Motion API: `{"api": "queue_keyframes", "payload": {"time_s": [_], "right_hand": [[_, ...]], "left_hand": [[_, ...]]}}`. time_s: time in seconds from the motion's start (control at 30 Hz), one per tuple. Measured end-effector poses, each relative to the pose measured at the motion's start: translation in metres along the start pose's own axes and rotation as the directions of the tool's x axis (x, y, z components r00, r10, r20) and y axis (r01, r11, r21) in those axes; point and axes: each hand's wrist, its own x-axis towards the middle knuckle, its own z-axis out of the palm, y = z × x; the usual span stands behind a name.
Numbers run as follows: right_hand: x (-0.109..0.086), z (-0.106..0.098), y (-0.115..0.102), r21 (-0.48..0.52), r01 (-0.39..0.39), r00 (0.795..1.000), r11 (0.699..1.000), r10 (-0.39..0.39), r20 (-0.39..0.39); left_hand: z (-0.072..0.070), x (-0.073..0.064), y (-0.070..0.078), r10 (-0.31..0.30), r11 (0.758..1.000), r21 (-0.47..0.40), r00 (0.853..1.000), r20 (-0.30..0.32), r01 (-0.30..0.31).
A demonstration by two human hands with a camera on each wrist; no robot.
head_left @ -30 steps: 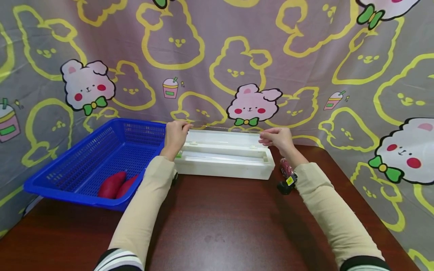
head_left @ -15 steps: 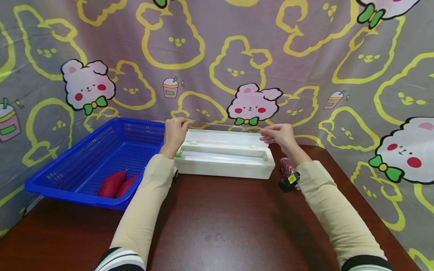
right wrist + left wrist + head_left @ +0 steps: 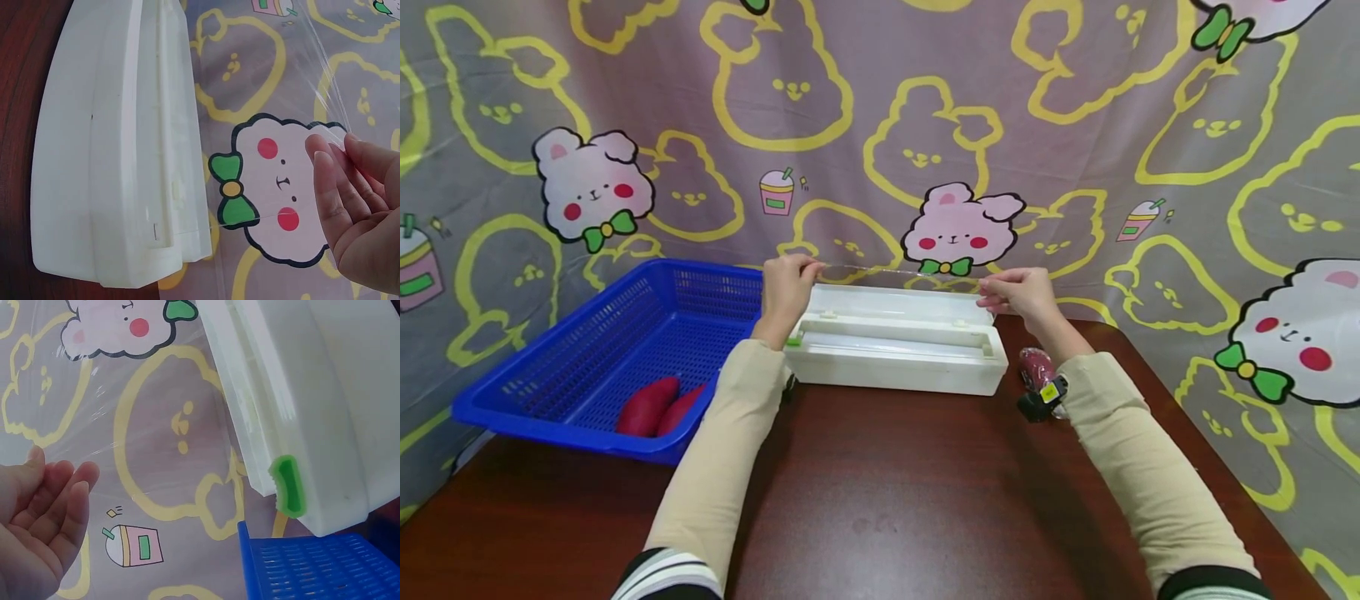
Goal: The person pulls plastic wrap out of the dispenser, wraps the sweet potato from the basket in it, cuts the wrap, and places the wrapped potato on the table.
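Note:
A white cling film dispenser (image 3: 895, 375) lies on the table with its lid (image 3: 895, 303) tipped back; a green slider (image 3: 289, 487) sits at its left end. Clear cling film (image 3: 325, 81) stretches up from the box between both hands, its top edge a thin shiny line in the head view. My left hand (image 3: 786, 296) pinches one corner of the film between thumb and forefinger above the box's left end. At the other corner, my right hand (image 3: 1022, 296) pinches the film too, its remaining fingers loosely bent.
To the left stands a blue plastic basket (image 3: 557, 443) holding red sweet potatoes (image 3: 646, 408). A red item in clear wrap (image 3: 1036, 367) lies right of the dispenser, under the right wrist. A patterned curtain (image 3: 865, 108) hangs close behind the table.
Both hands have risen slightly, drawing the film's top edge higher above the dispenser. The right hand has also shifted a little to the right. Dispenser and basket stay put.

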Motion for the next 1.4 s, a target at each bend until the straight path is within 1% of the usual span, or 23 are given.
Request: {"api": "queue_keyframes", "payload": {"time_s": [0.13, 0.37, 0.43, 0.47, 0.63, 0.67, 0.7, 0.77, 0.9, 1.03, 1.13, 1.3, 1.4], "right_hand": [[-0.001, 0.000, -0.005, -0.011, -0.004, 1.000, 1.000, 0.004, -0.018], [0.001, -0.001, -0.007, -0.035, 0.020, 1.000, 0.999, -0.020, 0.002], [0.000, -0.001, -0.008, -0.043, 0.025, 1.000, 0.999, -0.025, -0.004], [0.000, -0.001, -0.008, -0.043, 0.027, 1.000, 0.999, -0.027, -0.003], [-0.002, 0.000, -0.012, -0.034, 0.032, 0.999, 0.999, -0.032, -0.006], [-0.002, 0.000, -0.013, -0.031, 0.034, 0.999, 0.999, -0.034, -0.008], [-0.002, 0.000, -0.013, -0.028, 0.040, 0.999, 0.999, -0.040, -0.001], [-0.001, -0.001, -0.014, -0.030, 0.050, 0.999, 0.998, -0.050, 0.002], [0.001, -0.002, -0.016, -0.059, 0.083, 0.997, 0.995, -0.083, 0.006], [0.002, -0.002, -0.018, -0.106, 0.098, 0.995, 0.990, -0.100, -0.006], [0.003, -0.003, -0.019, -0.112, 0.093, 0.996, 0.989, -0.094, -0.007], [0.003, -0.002, -0.023, -0.091, 0.080, 0.997, 0.993, -0.081, 0.000], [0.003, -0.002, -0.025, -0.105, 0.076, 0.997, 0.992, -0.076, -0.001]], "left_hand": [[-0.001, 0.002, 0.002, 0.003, 1.000, -0.010, 1.000, -0.008, -0.003], [-0.002, 0.005, 0.005, -0.021, 0.999, -0.027, 1.000, -0.011, 0.021], [-0.002, 0.006, 0.006, -0.025, 0.999, -0.028, 1.000, -0.010, 0.024], [-0.001, 0.006, 0.004, -0.021, 0.999, -0.036, 0.999, -0.024, 0.020], [-0.002, 0.008, 0.005, -0.039, 0.998, -0.042, 0.999, -0.013, 0.038], [-0.003, 0.008, 0.005, -0.037, 0.998, -0.044, 0.999, -0.014, 0.036], [-0.004, 0.008, 0.007, -0.038, 0.999, -0.034, 0.999, -0.001, 0.038], [-0.005, 0.009, 0.009, -0.024, 0.999, -0.024, 1.000, -0.007, 0.024], [-0.006, 0.012, 0.012, -0.015, 1.000, -0.002, 1.000, -0.004, 0.015], [-0.007, 0.015, 0.015, -0.024, 1.000, -0.011, 1.000, 0.004, 0.024], [-0.008, 0.016, 0.016, -0.029, 1.000, -0.011, 1.000, 0.007, 0.029], [-0.010, 0.017, 0.016, -0.037, 0.999, -0.009, 0.999, 0.011, 0.038], [-0.010, 0.018, 0.016, -0.032, 0.999, -0.013, 0.999, 0.003, 0.033]]}}
